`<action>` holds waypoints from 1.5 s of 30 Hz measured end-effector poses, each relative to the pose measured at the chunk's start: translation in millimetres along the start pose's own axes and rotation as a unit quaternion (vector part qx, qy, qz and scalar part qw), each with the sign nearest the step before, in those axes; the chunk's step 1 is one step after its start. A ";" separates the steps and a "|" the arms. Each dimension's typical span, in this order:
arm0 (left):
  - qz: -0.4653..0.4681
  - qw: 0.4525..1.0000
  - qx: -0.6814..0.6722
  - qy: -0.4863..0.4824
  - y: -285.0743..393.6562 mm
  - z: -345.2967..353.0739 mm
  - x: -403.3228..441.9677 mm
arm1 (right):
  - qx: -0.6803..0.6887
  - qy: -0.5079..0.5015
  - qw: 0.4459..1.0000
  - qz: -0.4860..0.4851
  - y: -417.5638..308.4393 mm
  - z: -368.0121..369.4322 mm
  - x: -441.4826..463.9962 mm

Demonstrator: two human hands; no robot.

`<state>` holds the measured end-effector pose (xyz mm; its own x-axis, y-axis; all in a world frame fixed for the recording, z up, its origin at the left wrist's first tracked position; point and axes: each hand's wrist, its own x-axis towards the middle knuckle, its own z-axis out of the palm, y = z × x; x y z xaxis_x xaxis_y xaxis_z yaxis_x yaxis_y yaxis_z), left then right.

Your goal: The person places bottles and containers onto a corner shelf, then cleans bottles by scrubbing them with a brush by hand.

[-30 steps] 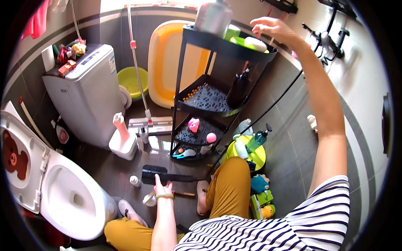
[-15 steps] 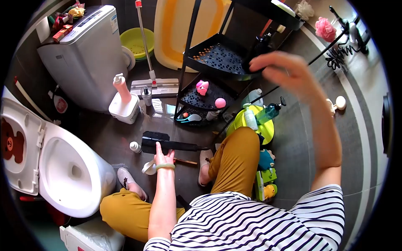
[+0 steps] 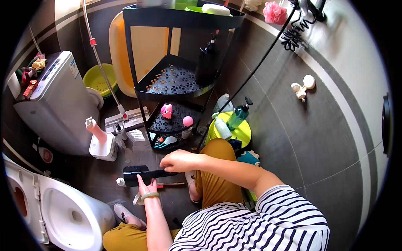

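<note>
My left hand [image 3: 147, 188], with a pale bangle at its wrist, grips a flat black piece [image 3: 133, 170] with a long dark strip from below, thumb on its face. At the upper edge of the strip, my right hand [image 3: 181, 161] is closed, fingertips pinched on it; what lies between the fingers is partly hidden. Just left of the piece a small white bottle [image 3: 121, 182] stands on the floor. A thin reddish-brown stick [image 3: 172, 185] shows beyond my left fingers, and a white object [image 3: 137, 198] is partly hidden by that wrist.
A black corner shelf [image 3: 171, 77] rises ahead. Bottles rest on a yellow-green stool [image 3: 246, 133] at its right. Leftward are a toilet [image 3: 63, 209], a white container [image 3: 104, 150] with a pink pump bottle [image 3: 95, 130], a flat mop [image 3: 136, 116] and a washing machine [image 3: 63, 104].
My right hand has come down from beside the shelf to the black piece and closed at its edge. My left hand keeps its hold. The view has tilted up and turned right.
</note>
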<state>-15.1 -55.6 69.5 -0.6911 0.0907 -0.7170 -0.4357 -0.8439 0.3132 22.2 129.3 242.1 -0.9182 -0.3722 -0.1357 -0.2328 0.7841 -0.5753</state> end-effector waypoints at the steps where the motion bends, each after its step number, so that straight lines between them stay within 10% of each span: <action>1: 0.002 1.000 -0.003 0.000 -0.4 0.3 0.5 | 0.008 -0.010 1.000 0.005 -3.1 3.4 2.6; 36: -0.007 1.000 -0.002 0.009 -15.3 1.2 17.1 | 0.036 -0.017 0.997 0.072 22.7 -0.6 -10.7; 45: -0.018 0.990 -0.001 0.137 -46.0 -14.4 53.4 | 0.139 0.002 0.989 0.052 29.0 -2.9 2.5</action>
<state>-23.7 -19.6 7.9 -0.4928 -0.0248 -0.8698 -0.4558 -0.8441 0.2823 12.2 152.5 227.4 -0.9336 -0.2950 -0.2035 -0.0406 0.6511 -0.7579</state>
